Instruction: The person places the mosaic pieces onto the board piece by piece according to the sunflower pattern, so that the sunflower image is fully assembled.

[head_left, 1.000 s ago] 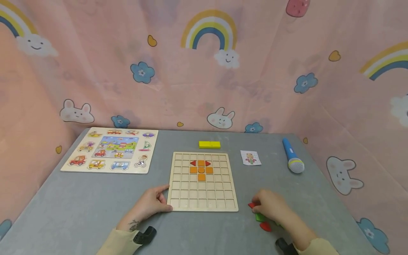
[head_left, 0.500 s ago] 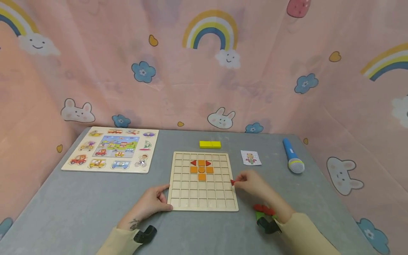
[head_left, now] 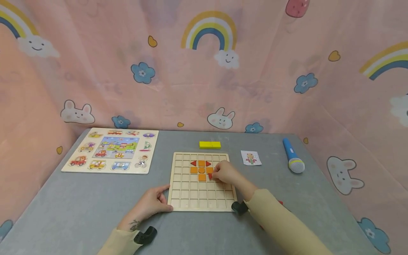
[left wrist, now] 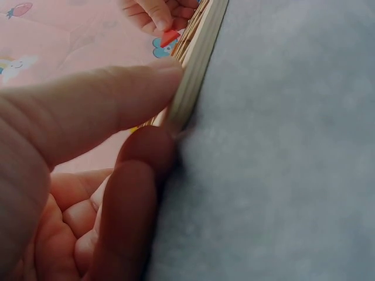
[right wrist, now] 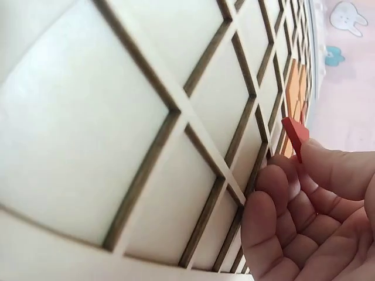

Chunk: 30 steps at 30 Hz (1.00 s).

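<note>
A wooden grid board [head_left: 185, 194] lies on the grey table. In its upper half sit several orange squares [head_left: 202, 177], with an orange circle in the middle and two red triangles [head_left: 193, 163] at the upper sides. My left hand [head_left: 152, 203] holds the board's lower left edge; the left wrist view shows thumb and a bent finger against the rim. With thumb and fingertips my right hand [head_left: 227, 173] pinches a small red triangular piece [right wrist: 296, 136], tilted over the board just below the right orange square. Its exact outline is partly hidden by the fingers.
Loose red pieces [head_left: 280, 202] are mostly hidden under the right sleeve. Behind the board is a yellow block [head_left: 209, 145]. A picture card [head_left: 250, 158] and a blue toy microphone [head_left: 294, 157] lie at right, a vehicle puzzle board [head_left: 108, 168] at left.
My right hand has picked a red piece from the loose pile at right and carried it up and left over the board. The left hand has stayed at the board's edge.
</note>
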{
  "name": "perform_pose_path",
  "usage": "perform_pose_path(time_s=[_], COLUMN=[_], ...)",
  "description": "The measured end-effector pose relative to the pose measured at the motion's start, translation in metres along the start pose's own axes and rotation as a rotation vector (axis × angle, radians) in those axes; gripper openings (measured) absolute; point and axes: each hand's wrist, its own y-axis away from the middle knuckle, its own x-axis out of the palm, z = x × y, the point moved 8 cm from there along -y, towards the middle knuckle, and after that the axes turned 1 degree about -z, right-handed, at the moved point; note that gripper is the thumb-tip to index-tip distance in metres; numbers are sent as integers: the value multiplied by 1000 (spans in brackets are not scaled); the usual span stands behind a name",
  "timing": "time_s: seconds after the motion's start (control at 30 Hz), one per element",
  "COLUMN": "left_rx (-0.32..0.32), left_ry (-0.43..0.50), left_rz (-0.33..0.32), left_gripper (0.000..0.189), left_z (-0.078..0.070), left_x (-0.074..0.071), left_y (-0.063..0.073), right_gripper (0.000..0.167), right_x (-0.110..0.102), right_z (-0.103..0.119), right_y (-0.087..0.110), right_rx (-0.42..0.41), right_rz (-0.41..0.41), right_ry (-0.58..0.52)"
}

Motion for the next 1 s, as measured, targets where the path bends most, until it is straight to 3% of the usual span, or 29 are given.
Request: perform_pose_path(time_s=[0.43, 0.63, 0.77, 1.0], left_rx=[-2, 2, 2, -2], left_ry=[-1, -5, -9, -13], left_rz=[-2, 3, 11, 6], left_gripper=[85, 84, 84, 85], left_z=[-1, -1, -2, -4], left_x=[0, 0, 1, 0], left_y=[0, 0, 1, 2], right_gripper=[16, 10, 13, 26], right_x=[2, -3, -28, -92], right_z=[2, 1, 2, -12], right_y=[1, 0, 7, 48], right_rx=[51, 20, -25, -94], right_rz=[-13, -28, -58, -131], right_ry=[20, 5, -15, -6])
